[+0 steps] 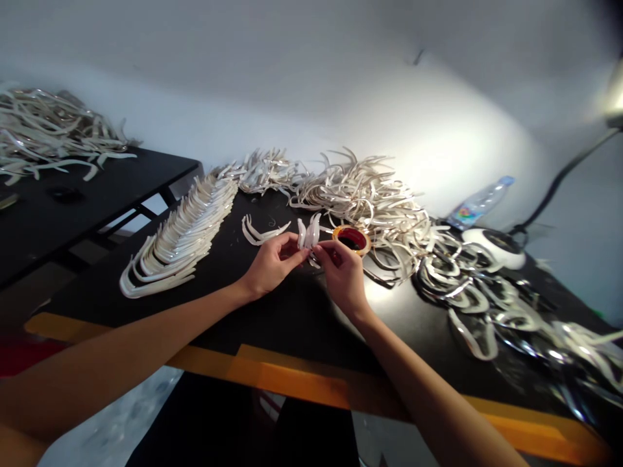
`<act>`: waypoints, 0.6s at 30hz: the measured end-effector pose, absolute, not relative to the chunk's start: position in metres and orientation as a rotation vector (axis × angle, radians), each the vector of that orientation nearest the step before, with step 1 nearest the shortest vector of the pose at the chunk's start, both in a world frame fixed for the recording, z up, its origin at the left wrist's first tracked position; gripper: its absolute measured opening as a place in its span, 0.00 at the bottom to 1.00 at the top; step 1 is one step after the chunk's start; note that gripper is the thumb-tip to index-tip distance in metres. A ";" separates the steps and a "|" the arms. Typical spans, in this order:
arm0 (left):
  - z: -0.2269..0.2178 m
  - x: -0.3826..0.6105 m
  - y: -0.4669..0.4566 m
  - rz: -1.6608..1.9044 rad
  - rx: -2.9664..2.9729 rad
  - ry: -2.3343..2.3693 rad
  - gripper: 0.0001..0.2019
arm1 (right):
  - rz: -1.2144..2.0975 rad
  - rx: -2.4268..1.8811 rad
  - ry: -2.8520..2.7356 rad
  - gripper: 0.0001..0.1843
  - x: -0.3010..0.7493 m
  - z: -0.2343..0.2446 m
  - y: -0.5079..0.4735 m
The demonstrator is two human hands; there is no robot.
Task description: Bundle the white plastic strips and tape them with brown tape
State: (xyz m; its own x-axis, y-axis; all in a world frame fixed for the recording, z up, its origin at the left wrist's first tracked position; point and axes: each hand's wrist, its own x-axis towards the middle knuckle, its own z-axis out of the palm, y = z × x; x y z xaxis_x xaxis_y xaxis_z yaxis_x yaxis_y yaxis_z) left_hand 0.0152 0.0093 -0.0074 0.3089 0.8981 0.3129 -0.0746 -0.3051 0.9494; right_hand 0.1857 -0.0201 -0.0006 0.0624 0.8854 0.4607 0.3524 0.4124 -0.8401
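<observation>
Bare forearms (121, 350) are extending over the orange table edge (272, 383), the left hand (274, 264) and right hand (342, 275) pinching a small bundle of white curved strips (308, 233), fingers clamped together, apparently keeping them aligned, just beside a tape roll (351, 239) on the black table (292, 318).

We hold a small bunch of glossy white curved strips (308, 233) upright, pressed side by side with their rounded ends pointing up, between our left hand (272, 263) and right hand (343, 275). The strips look narrow and slightly bowed, with a sheen along their faces. Their lower ends disappear into our grip, so we cannot count them.
</observation>
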 end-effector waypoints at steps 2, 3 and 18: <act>-0.007 0.015 0.009 1.201 1.592 0.781 0.17 | 0.606 -1.136 -1.508 0.11 0.186 -0.001 -0.020; -0.007 0.014 0.010 1.201 1.601 0.768 0.17 | 0.606 -1.130 -1.508 0.11 0.186 -0.001 -0.021; -0.006 0.013 0.002 1.202 1.758 0.841 0.14 | 0.662 -1.125 -1.440 0.14 0.183 0.005 -0.026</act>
State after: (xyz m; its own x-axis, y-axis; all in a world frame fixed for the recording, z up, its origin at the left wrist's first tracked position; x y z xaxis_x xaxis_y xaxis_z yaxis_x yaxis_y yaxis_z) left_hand 0.0128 0.0016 -0.0064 0.3192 0.8627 0.3923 0.0728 -0.4351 0.8974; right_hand 0.1832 -0.0257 0.0047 0.0930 0.9023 0.4210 0.2676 0.3846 -0.8834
